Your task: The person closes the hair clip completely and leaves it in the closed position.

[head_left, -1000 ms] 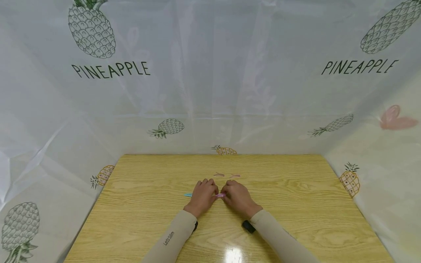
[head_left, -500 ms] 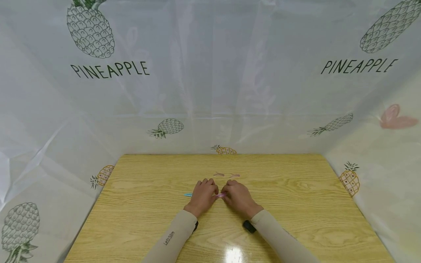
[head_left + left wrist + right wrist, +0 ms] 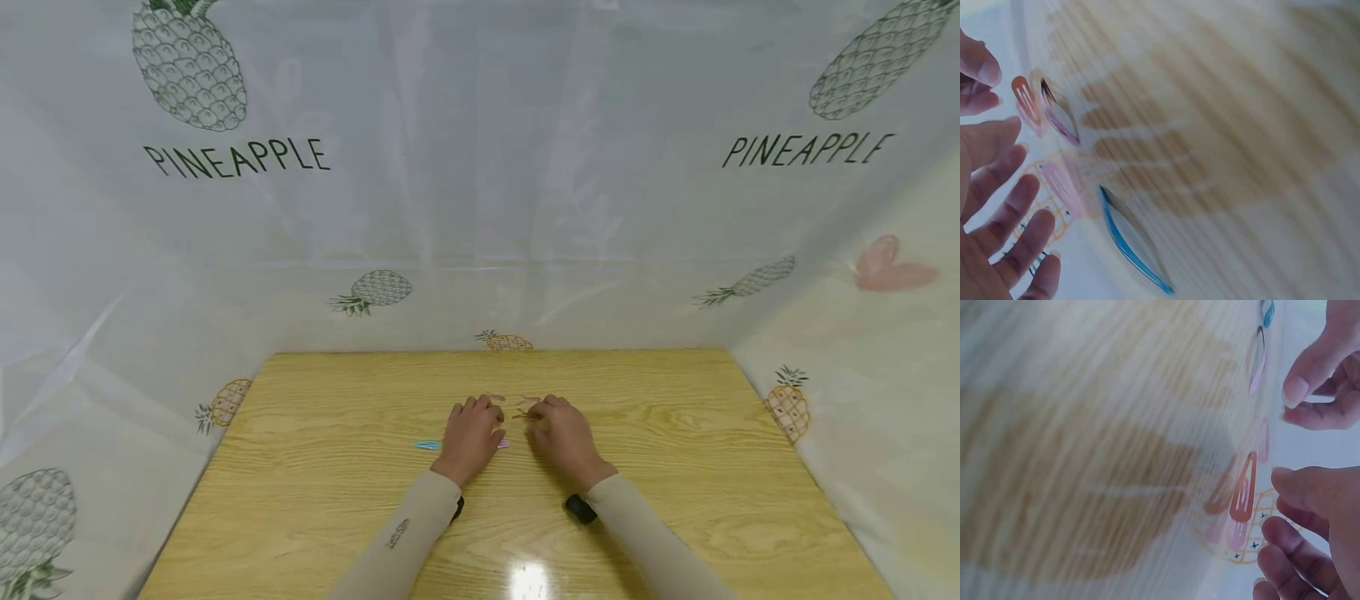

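When listed from the head view, comprises five hair clips on a wood-grained tabletop (image 3: pixel 300 500), all in its far half, about midway between left and right edges.

Orange clip (image 3: pixel 521 415): lies just beside the fingers of the right hand (image 3: pixel 566 437), farther from the left hand (image 3: pixel 471 433). Long axis: runs left to right, roughly parallel to the far edge; narrow end toward the left hand, broad end toward the right.

Right hand: fingers loosely bent, thumb parted from them; grips nothing.

Left hand: fingers spread, thumb well clear; grips nothing. Nearest to the lilac clip (image 3: pixel 504 445), partly hidden by the thumb.

Left pink clip (image 3: pixel 496 397) and right pink clip (image 3: pixel 530 398): lie nearest the far edge, side by side.

Blue clip (image 3: pixel 428 445): lies beyond the left hand, nearest the left edge.

Differences by view: from the head, merges orange clip with right fingertips, contact not to be told. From both wrists, shows a gap there, plus the slotted teardrop outline. From the left wrist, gives the blue clip whole; from the right, cuts it off.
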`<state>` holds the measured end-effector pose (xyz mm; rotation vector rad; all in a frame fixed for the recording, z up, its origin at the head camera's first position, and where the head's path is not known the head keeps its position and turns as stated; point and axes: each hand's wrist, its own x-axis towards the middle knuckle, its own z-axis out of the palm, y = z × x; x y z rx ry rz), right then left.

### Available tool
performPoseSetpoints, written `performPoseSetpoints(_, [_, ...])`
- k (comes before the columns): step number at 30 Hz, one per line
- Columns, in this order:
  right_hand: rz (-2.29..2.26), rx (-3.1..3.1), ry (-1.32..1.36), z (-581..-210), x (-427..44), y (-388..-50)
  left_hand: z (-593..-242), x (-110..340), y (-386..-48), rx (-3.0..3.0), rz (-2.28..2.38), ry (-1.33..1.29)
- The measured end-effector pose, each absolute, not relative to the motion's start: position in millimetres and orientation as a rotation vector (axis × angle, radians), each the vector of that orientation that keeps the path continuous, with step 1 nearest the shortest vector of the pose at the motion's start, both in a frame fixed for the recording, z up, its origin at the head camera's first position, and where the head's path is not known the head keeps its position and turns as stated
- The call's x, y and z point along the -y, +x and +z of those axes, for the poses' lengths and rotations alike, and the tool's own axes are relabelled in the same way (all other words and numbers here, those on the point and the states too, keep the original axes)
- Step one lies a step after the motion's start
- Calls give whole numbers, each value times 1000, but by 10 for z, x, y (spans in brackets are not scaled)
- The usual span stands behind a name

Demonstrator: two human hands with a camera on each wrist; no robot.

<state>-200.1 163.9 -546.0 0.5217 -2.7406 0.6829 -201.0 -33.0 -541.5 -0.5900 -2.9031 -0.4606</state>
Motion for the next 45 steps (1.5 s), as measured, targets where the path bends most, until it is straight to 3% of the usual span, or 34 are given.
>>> performPoseSetpoints(20, [605,2837,442,-5481,-1676,-2126,-5342,-1,-2129,2988,-333,-428])
performPoseSetpoints(45, [623,2837,457,-5451,-1606,-2099,-5389,-21,-2112,2942,-341,-474])
